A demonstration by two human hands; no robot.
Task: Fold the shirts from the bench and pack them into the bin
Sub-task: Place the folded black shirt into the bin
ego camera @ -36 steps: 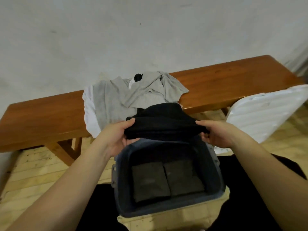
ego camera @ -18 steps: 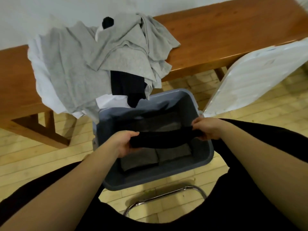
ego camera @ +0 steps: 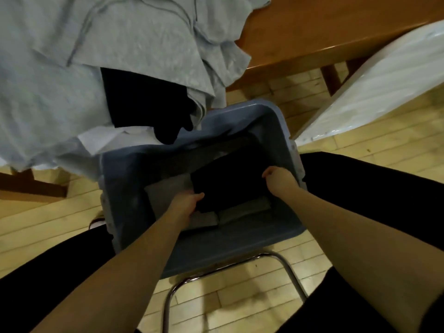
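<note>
A folded black shirt (ego camera: 228, 183) is deep inside the grey-blue bin (ego camera: 125, 188), lying over two folded grey shirts (ego camera: 242, 210) on the bin's floor. My left hand (ego camera: 185, 205) grips the black shirt's left edge and my right hand (ego camera: 276, 176) grips its right edge. On the wooden bench (ego camera: 324, 32) behind the bin lies a heap of unfolded grey shirts (ego camera: 120, 44), with a black shirt (ego camera: 144, 104) and a white one (ego camera: 101, 140) hanging over the bench's front edge toward the bin.
The bin's white lid (ego camera: 374, 80) leans against the bench at the right. A chrome chair frame (ego camera: 228, 272) curves below the bin, between my legs in black trousers. The floor is pale wood planks (ego camera: 360, 131).
Both hands have lowered the folded black shirt from above the bin's rim down onto the grey shirts inside. The camera has tilted further down.
</note>
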